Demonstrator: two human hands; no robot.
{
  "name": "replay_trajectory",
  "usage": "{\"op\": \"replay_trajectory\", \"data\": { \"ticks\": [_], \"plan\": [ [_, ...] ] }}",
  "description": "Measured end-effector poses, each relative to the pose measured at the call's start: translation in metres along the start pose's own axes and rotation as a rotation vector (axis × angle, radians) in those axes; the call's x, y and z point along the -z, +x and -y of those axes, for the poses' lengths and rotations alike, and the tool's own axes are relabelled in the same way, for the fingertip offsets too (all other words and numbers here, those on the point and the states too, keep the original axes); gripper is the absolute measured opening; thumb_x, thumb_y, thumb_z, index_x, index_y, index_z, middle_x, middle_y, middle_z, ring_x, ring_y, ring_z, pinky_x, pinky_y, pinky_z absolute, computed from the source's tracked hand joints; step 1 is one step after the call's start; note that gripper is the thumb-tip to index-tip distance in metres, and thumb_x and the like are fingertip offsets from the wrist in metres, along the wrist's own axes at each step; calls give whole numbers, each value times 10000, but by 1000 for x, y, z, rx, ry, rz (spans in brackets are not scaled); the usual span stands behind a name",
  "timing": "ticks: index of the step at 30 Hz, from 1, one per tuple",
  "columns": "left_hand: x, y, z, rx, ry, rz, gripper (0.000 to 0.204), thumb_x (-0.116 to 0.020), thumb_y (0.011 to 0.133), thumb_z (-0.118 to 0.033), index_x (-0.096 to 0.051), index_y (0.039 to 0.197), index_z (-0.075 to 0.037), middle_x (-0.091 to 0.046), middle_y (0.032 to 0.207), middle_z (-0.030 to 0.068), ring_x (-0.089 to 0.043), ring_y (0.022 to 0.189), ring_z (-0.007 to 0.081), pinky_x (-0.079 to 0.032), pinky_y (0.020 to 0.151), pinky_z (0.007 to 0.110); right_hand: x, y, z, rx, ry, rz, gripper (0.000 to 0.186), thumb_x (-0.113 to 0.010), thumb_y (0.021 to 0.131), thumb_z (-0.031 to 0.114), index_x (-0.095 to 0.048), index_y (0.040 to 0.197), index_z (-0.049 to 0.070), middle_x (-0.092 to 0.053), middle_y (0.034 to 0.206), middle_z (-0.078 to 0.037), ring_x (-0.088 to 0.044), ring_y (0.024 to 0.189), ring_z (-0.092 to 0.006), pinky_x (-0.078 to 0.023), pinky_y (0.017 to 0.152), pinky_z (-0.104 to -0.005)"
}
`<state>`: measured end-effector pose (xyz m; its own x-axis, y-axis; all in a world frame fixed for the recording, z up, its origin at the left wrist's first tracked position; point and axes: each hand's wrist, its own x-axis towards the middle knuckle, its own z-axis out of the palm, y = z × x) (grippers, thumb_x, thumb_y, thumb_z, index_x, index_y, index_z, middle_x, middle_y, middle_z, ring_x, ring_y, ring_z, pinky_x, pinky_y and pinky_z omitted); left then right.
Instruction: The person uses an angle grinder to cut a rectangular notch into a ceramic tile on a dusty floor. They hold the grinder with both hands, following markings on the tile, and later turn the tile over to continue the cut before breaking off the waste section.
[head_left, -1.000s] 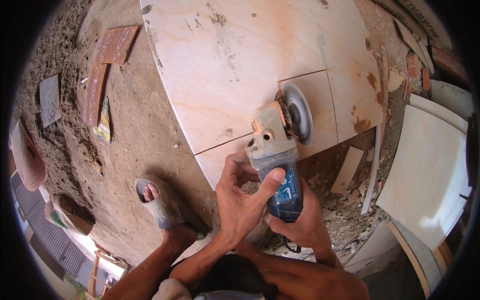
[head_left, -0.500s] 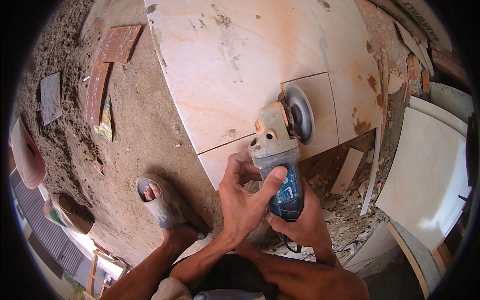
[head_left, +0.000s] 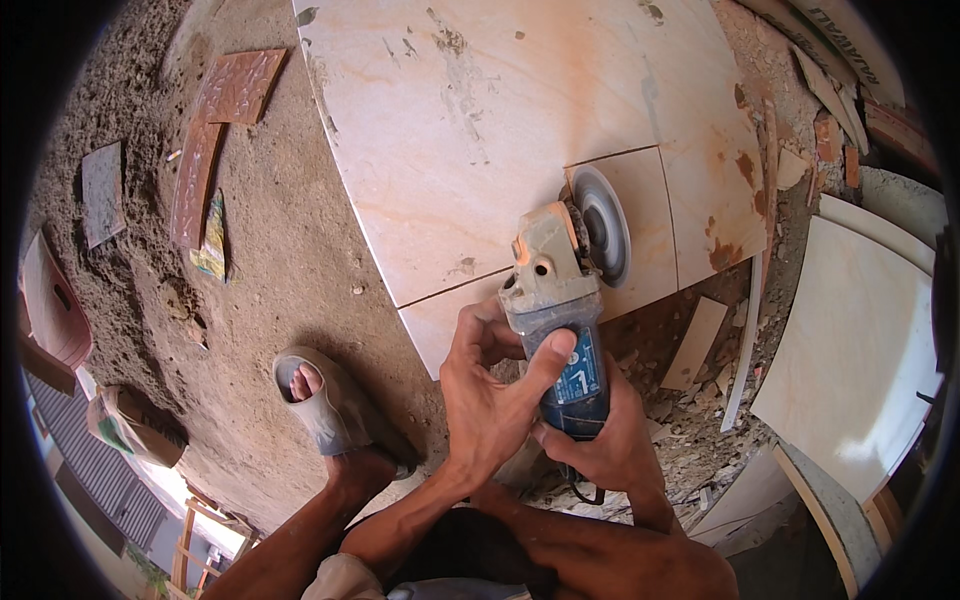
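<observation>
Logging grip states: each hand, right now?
Left hand: closed, holding the angle grinder near its head.
Right hand: closed, holding the angle grinder's rear.

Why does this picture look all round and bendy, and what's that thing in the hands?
No robot here, just a person! A wide fisheye camera on the person's head looks down, making straight edges bend near the rim. The left hand and right hand hold an angle grinder, a power tool with a round disc. The left thumb rests on its blue body; the right hand grips the back end. Under it lies a large pale tile with thin dark lines and smudges. I can't tell whether the disc touches the tile. To the left, the person's foot wears a grey sandal.
</observation>
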<state>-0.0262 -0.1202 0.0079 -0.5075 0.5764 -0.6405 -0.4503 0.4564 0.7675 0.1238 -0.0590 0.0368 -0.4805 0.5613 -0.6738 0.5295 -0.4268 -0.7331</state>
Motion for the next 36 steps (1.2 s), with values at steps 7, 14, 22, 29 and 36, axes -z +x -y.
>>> {"op": "replay_trajectory", "data": {
  "ticks": [7,14,22,29,36],
  "plan": [
    [0,-1,-3,17,14,-10,645,-941,927,-351,-656,1329,67,-764,971,124,-735,927,186,-606,887,358,0,1,0,2,-1,5,698,-929,806,239,-582,1353,-22,-744,1034,-141,-745,920,-201,-607,839,-378],
    [-1,0,-2,13,27,-22,645,-947,920,-348,-653,1319,66,-764,964,125,-744,931,194,-609,893,364,-1,1,1,-10,-17,-7,704,-932,800,257,-587,1348,-20,-748,1036,-147,-748,918,-208,-608,842,-384],
    [0,1,-4,33,41,-14,643,-938,927,-342,-649,1328,69,-770,956,133,-758,942,207,-611,898,373,0,1,2,-29,-40,-12,701,-930,792,253,-588,1342,-16,-757,1028,-155,-756,913,-219,-611,844,-393],
    [-1,1,-7,38,40,-14,653,-930,936,-345,-645,1344,79,-775,961,143,-762,948,215,-613,901,378,0,2,7,-40,-48,-5,697,-923,794,240,-587,1347,-18,-751,1025,-145,-754,915,-210,-611,841,-387],
    [-1,1,-4,29,13,-13,656,-928,938,-344,-643,1348,82,-774,965,148,-761,957,217,-615,893,378,-1,2,2,-30,-16,0,721,-919,795,234,-578,1378,-19,-749,1051,-141,-750,927,-208,-610,855,-382]
  ]
}}
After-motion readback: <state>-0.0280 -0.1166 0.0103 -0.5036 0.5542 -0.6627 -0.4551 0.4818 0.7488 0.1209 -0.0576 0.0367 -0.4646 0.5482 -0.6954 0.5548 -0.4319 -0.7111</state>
